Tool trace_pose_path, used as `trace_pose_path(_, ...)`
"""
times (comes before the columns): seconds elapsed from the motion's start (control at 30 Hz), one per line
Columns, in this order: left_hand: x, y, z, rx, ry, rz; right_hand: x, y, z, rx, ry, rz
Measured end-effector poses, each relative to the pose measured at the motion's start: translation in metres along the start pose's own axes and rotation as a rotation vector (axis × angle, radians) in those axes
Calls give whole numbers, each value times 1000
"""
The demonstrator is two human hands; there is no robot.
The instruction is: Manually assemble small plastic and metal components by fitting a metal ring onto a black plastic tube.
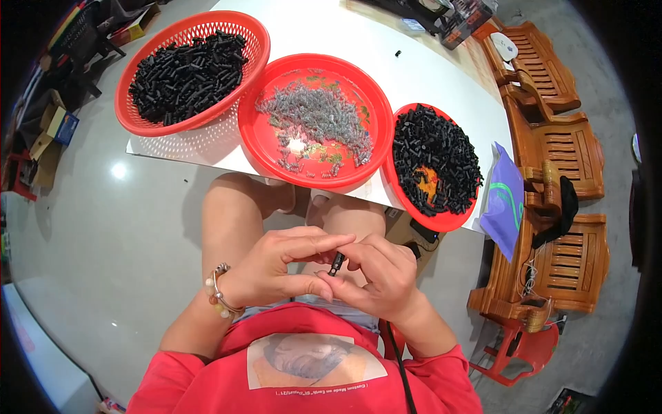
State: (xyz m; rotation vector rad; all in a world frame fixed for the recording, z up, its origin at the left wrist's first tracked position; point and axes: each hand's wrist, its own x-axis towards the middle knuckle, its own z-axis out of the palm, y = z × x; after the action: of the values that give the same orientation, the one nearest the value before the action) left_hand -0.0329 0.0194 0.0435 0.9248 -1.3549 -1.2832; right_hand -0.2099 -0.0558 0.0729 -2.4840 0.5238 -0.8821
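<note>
In front of my lap, my two hands meet around a small black plastic tube (336, 263), which is slightly tilted and has light spots on its side. My right hand (383, 272) pinches it between thumb and index finger. My left hand (293, 259) closes in from the other side, its index finger over the top and its thumb near the lower end. Beyond my hands a round red tray (255, 148) holds a heap of small metal springs (317, 114). At its right, a smaller red tray (445, 222) is filled with short black plastic parts (441, 152).
A red perforated basket (124, 103) full of black tubes (189, 76) stands at the left of the white table (372, 34). One loose black piece (398, 53) lies farther back. A purple bag (503, 200) hangs by the right edge, beside wooden chairs (565, 179) and a red stool (527, 352).
</note>
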Motion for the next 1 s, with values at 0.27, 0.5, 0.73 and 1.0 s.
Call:
trace_pose_path(0.27,-1,-4,0,215,47,103,1,-8,-2,0,-84,49)
trace_pose_path(0.5,0,-6,0,291,105,180,1,-11,1,-73,-79,26)
trace_pose_path(0.73,2,-1,-1,311,149,220,7,-6,2,-64,-15,-15)
trace_pose_path(1.0,2,0,-9,-250,241,-219,10,-1,9,-117,-53,26)
